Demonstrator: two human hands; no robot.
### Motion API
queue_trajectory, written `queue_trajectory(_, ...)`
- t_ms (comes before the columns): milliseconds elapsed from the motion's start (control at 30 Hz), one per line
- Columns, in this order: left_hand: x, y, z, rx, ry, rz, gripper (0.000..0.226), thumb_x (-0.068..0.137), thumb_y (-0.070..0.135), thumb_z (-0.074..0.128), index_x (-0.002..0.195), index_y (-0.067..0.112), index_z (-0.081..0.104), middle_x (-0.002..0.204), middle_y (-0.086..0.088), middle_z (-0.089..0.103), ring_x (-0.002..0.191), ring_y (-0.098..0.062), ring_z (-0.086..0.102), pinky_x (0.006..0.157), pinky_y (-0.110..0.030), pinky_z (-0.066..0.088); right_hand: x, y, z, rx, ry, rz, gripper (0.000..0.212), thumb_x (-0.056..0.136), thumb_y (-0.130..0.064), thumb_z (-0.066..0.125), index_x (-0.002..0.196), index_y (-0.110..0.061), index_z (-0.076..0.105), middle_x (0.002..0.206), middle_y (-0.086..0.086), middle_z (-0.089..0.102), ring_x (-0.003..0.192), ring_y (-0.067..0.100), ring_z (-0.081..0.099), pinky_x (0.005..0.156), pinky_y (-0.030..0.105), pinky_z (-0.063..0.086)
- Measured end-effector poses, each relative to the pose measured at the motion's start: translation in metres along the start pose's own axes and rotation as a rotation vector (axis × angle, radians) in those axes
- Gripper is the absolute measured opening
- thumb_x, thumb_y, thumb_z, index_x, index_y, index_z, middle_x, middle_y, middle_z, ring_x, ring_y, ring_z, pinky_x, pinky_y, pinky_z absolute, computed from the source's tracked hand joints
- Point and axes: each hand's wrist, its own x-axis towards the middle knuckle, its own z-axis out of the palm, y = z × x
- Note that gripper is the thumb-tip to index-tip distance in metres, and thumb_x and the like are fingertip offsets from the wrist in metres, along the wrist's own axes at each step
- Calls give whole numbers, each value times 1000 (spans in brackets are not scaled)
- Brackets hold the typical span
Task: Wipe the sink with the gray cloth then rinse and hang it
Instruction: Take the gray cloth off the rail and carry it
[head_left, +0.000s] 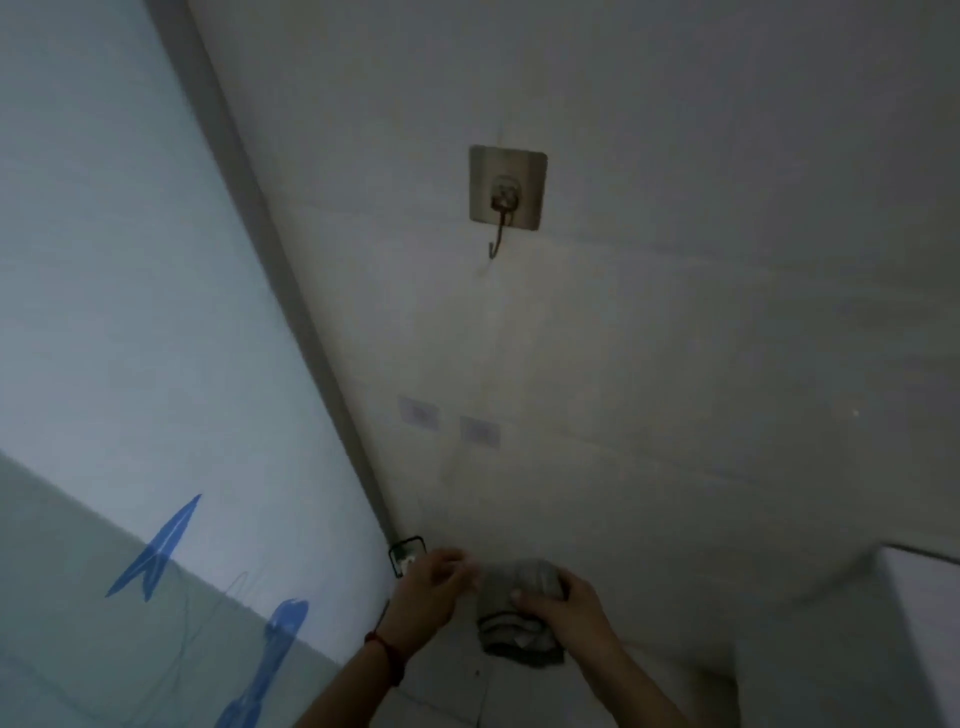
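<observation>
1. While the view tilts up at a pale tiled wall, both forearms reach in from the bottom edge, hands low in frame.
2. Far left: frosted glass panel with blue decals, bordered by a grey frame strip running diagonally down to the corner.
3. Left hand: forearm angled up and to the right, red string bracelet at the wrist. Fingers bent forward and blurred, tips at the cloth's left edge. Grip state: cannot tell whether it's pinching the cloth or just touching it.
4. Behind the left hand's fingers, a small dark-rimmed fitting sits on the wall at the corner; too blurred to identify.
5. Gray cloth: bunched and folded, held up between the two hands in front of the wall, lower folds hanging below them.
6. Right hand: forearm angled up and to the left, palm over the cloth's right side, thumb pressed on its front. Grip clenched on the cloth.
7. Wall hook on a square adhesive plate sits well above the cloth, nothing hanging on it.
8. Far right, lower corner: a white ledge, partly cut off.
</observation>
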Motion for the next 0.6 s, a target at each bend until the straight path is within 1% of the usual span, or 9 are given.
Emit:
queue_trajectory(33,8,-11,-1,77,-40,-14,9,90,26,54,82,27,58,81,4,63,76,-11,59,66,-13,45,-3,19,-5,-8,89,20,19,67,3,75,77,-11,64,70,0,69,73,22,62,59,18,53)
queue_trajectory(133,30,-51,-5,308,-192,-89,15,91,26,53,90,15,64,88,-3,61,85,-16,56,75,-21,39,-27,71,-18,6,334,176,23,67,-7,77,77,-12,58,87,17,67,84,28,63,77,39,54)
queue_trajectory(200,39,-73,-7,416,-339,-128,20,92,22,52,78,11,61,78,-4,57,77,-16,52,69,-21,38,-54,100,-20,43,469,288,24,70,-14,76,83,-10,56,90,17,64,87,30,62,80,40,51)
queue_trajectory(233,42,-81,-7,442,-405,-153,25,92,20,52,68,12,56,72,-4,56,72,-16,51,67,-22,39,-69,113,-19,71,545,330,25,72,-14,75,86,-9,55,90,16,62,87,30,61,79,40,50)
queue_trajectory(300,45,-95,-3,473,-506,-204,30,91,16,53,61,14,52,67,-3,54,67,-15,51,67,-24,43,-102,135,-15,132,668,415,25,74,-15,73,88,-7,53,90,15,60,84,29,58,77,38,49)
queue_trajectory(367,43,-103,6,524,-576,-256,26,90,15,55,64,14,55,69,-4,56,64,-14,52,62,-23,44,-136,156,-8,197,791,489,25,76,-13,71,89,-6,51,90,16,57,83,29,56,77,39,47)
queue_trajectory(467,34,-108,25,645,-701,-273,20,90,20,56,71,14,56,71,-3,58,62,-14,51,55,-23,39,-188,187,4,379,950,577,26,75,-9,71,92,-6,51,93,18,58,86,32,57,82,43,50)
queue_trajectory(533,21,-107,49,748,-794,-259,16,90,24,55,82,11,57,76,-5,58,63,-14,52,54,-22,37,-232,211,13,502,1066,616,26,75,-8,71,93,-5,53,98,20,60,89,34,58,86,48,51)
queue_trajectory(600,18,-104,60,772,-820,-237,17,91,25,54,87,8,56,83,-8,59,65,-15,52,54,-21,37,-253,221,20,577,1132,620,27,76,-8,70,97,-3,54,100,21,61,89,35,58,83,47,52)
